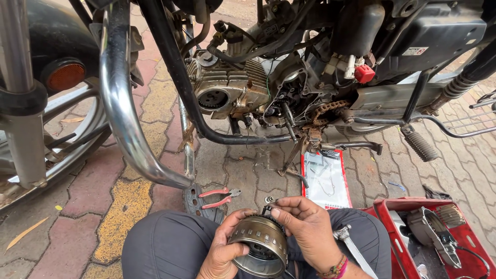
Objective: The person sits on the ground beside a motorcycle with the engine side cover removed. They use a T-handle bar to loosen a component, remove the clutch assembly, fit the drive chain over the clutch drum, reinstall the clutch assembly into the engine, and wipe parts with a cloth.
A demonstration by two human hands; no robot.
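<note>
My left hand [223, 248] grips a round, slotted metal clutch drum [260, 247] from its left side, holding it over my lap. My right hand [305, 227] rests on the drum's upper right edge, with thumb and forefinger pinching a small dark part [266, 210] at the top rim. In front of me stands a motorcycle with its engine [232, 88] opened on the side; a rusty chain [325, 111] and bare shafts show there.
Red-handled pliers [219, 198] lie on the paving by my knee, near a small nut [269, 199]. A red-and-white plastic packet [325, 178] lies under the engine. A red tray [385, 217] at the right holds metal parts. A chrome crash guard [121, 103] curves at left. A wrench [354, 248] rests on my right thigh.
</note>
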